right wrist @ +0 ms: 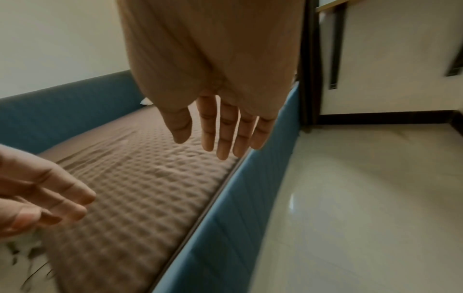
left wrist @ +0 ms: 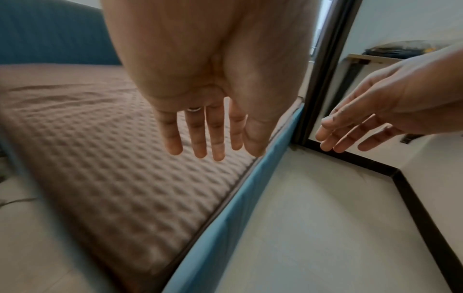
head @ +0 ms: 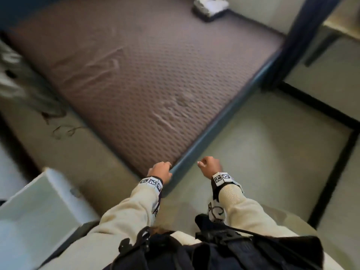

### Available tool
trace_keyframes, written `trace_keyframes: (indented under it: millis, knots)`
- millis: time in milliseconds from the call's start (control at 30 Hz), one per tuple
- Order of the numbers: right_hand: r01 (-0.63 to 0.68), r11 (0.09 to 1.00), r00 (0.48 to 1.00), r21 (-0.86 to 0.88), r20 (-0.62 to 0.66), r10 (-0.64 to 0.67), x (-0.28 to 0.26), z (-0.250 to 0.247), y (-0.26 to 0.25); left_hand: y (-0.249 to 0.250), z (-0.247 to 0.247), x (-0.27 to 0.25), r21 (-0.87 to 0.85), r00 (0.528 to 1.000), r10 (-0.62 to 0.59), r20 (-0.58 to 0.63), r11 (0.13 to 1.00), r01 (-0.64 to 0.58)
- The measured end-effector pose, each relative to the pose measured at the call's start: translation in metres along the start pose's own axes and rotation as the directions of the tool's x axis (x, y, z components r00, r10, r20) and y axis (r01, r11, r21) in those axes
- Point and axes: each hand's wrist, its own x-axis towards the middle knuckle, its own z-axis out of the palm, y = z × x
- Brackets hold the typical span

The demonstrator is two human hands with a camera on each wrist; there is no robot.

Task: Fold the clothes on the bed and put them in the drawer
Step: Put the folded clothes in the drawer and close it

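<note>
Hovering hands: left hand (head: pixel 160 172) and right hand (head: pixel 209 166) hang over the near corner of the bed, fingers straight and relaxed, holding nothing.
Bed: brown quilted mattress cover (head: pixel 136 75) in a blue padded frame (head: pixel 214 125).
Clothes: a folded white and dark bundle (head: pixel 210 6) lies at the far corner of the mattress, well apart from both hands.
Drawer: white open box-like unit (head: pixel 39 207) at lower left, beside the left sleeve; blurred.
Floor: pale glossy tiles (head: pixel 272 152).
</note>
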Motion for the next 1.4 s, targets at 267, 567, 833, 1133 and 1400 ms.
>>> trace_keyframes:
  millis: [267,567,833,1133,1400]
  knots:
    - [-0.098,0.995,0.987,-0.034,-0.133,0.093,0.031,-0.134,0.148,0.211,-0.012,0.07,0.105,0.976,0.214,0.049,0.97,-0.218]
    - [-0.149,0.987,0.97,-0.053,-0.199,0.136,0.096,-0.234,0.207,0.347,-0.049,0.149,0.179,0.949,0.314,0.027,0.933,-0.313]
    - [-0.118,0.992,0.972,-0.04,-0.207,0.107,0.227,-0.317,0.19,0.391,-0.109,0.273,0.167,0.97,0.243,0.022,0.955,-0.244]
    - [-0.058,0.995,0.975,-0.076,-0.217,0.04,0.411,-0.45,0.12,0.448,-0.252,0.445,0.112,0.984,0.176,-0.022,0.979,-0.173]
    - [-0.003,0.999,0.994,-0.051,-0.109,-0.002,0.558,-0.536,0.058,0.467,-0.343,0.565,0.044,0.998,0.056,-0.031,0.998,-0.055]
